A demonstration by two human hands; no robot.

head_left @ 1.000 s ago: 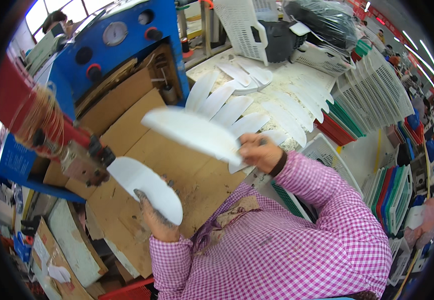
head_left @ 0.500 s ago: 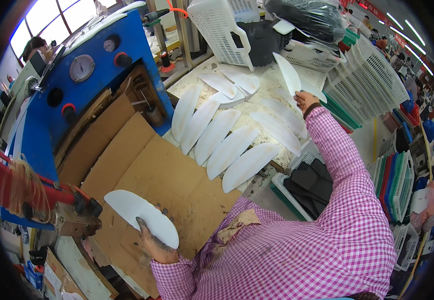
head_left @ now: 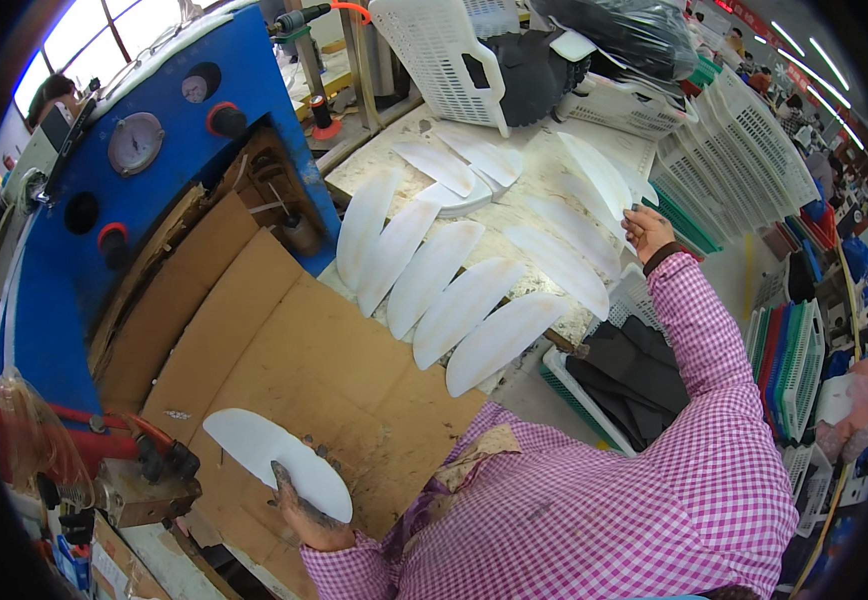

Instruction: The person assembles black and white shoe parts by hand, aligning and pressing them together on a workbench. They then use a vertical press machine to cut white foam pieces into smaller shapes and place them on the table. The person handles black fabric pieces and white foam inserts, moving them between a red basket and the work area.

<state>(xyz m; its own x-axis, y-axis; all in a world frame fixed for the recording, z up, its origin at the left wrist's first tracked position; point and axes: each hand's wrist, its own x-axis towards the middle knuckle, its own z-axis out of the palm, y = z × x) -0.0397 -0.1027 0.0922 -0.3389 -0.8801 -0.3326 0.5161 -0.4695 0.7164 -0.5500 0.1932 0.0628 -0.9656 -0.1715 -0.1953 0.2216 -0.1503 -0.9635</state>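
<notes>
My left hand [head_left: 306, 510] grips a white half-oval sheet [head_left: 272, 455] above the brown cardboard [head_left: 284, 340], its thumb lying on the sheet's face. Out at the far right, my right hand [head_left: 646, 232] pinches the lower end of a thin white curved piece [head_left: 596, 172] over the worktable [head_left: 539, 215]. Several similar white pieces lie fanned along the table's near edge, among them the nearest one [head_left: 504, 342]. Another such piece [head_left: 557, 268] rests just left of my right hand. At the back of the table sits a small stack of white pieces [head_left: 454, 195].
A blue machine [head_left: 179, 150] with gauges and knobs stands at the left, a red arm with hoses [head_left: 64, 440] near it. White baskets [head_left: 439, 60] and a black plastic bag [head_left: 619, 35] crowd the back. Below my right arm, a basket holds dark grey pieces [head_left: 634, 375].
My right hand has moved slightly right and nearer with its white piece, which now hangs lower over the table. My left hand keeps its sheet in nearly the same place.
</notes>
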